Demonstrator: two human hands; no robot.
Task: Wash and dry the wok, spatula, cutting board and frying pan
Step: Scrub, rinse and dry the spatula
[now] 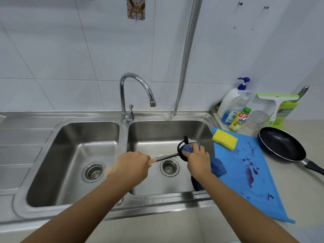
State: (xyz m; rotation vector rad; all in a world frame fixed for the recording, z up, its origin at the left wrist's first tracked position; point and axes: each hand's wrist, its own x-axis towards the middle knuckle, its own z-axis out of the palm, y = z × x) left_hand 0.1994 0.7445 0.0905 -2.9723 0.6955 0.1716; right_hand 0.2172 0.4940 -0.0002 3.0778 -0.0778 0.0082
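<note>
Both forearms (pixel 98 207) reach up from the bottom edge over the steel sink (pixel 157 197); the left hand (pixel 132 165) is clamped round the handle of the spatula (pixel 166 156), fingers curled tight; the right hand (pixel 196 155) has its fingers bent over a blue cloth (pixel 217 166), pinching it against the spatula's black head. The spatula hangs above the right basin (pixel 157 134), near its drain; its long axis runs almost level from left to right, head pointing right and slightly away. The cloth's loose end trails down past the right wrist. To the right, the blue cutting board (pixel 245 181) lies flat on the pale counter (pixel 298 199) with purple stains, its left edge along the sink rim; a yellow sponge (pixel 225 139) sits on its far corner; the black frying pan (pixel 282 146) stands just beside its far right edge, handle pointing right and toward the camera. Bottles (pixel 238 120) crowd the back corner; a curved tap (pixel 136 85) rises between the basins before a white tiled wall (pixel 70 58); the left basin (pixel 78 146) holds nothing.
</note>
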